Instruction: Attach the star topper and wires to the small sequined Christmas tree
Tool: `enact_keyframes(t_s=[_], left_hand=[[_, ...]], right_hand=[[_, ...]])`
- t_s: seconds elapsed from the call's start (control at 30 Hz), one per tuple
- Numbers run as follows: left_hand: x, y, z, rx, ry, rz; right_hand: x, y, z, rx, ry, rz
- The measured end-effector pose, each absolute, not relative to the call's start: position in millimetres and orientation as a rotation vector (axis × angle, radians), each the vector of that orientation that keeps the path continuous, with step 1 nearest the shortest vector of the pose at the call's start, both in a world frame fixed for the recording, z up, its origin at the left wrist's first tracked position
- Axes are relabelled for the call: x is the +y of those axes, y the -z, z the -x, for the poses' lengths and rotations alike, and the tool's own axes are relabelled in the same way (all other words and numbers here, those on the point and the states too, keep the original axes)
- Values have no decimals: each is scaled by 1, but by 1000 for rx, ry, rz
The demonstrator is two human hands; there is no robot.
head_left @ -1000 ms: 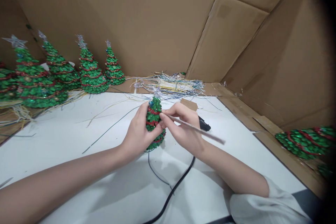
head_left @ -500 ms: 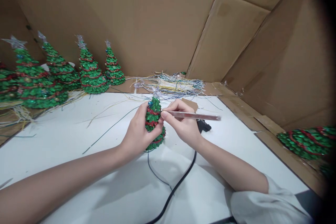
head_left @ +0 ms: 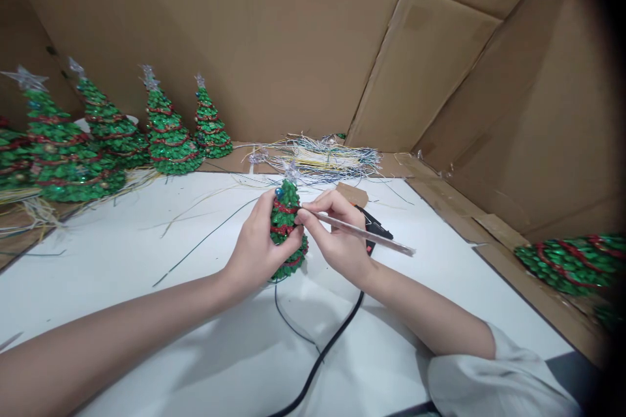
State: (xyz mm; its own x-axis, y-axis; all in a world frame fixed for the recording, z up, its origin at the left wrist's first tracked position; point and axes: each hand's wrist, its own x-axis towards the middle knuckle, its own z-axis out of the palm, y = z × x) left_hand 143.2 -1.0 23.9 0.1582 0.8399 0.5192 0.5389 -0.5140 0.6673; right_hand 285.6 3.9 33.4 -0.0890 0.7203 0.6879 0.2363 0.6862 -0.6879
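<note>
My left hand (head_left: 255, 241) is wrapped round a small green Christmas tree figurine (head_left: 287, 197) with red garlands, a blue bauble and a clear star on top. The tree stands upright, tilted slightly. Between the thumb and fingers of my right hand (head_left: 342, 234) is a thin, flat, greyish strip-like tool (head_left: 379, 239), possibly metal. Its near-tree end meets the figurine's right side at an upper garland, hidden partly by my fingertips. The other end points right and slightly down. A thin dark wire (head_left: 288, 320) runs out from under the tree.
Larger Christmas trees (head_left: 171, 137) line the back left, and another tree (head_left: 567, 264) lies at the right. A bundle of thin wires (head_left: 327, 156) rests at the back. Behind my right hand is a black tool (head_left: 374, 225); a black cable (head_left: 337, 339) crosses the white tabletop (head_left: 195, 345). Cardboard walls (head_left: 274, 45) enclose it.
The strip-like tool has swung so its free end sits lower, and my right hand has turned with it. My left hand and the tree have hardly moved.
</note>
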Motion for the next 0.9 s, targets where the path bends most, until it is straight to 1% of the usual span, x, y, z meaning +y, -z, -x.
enact_keyframes(t_s=[0.23,0.33,0.67,0.9], left_hand=[[0,-23,-142,1285,-1276,-2096],[-1,-23,-142,1297,-1277,-2096],[0,-23,-142,1325,-1289,-2120],[-1,-25,-142,1328,-1275,-2119]], right_hand=[[6,-44,-290,-1702,-646,784],[6,-50,-293,-1755,-653,806],[10,-64,-301,-1985,-427,765],[9,-47,-298,-1976,-208,618]])
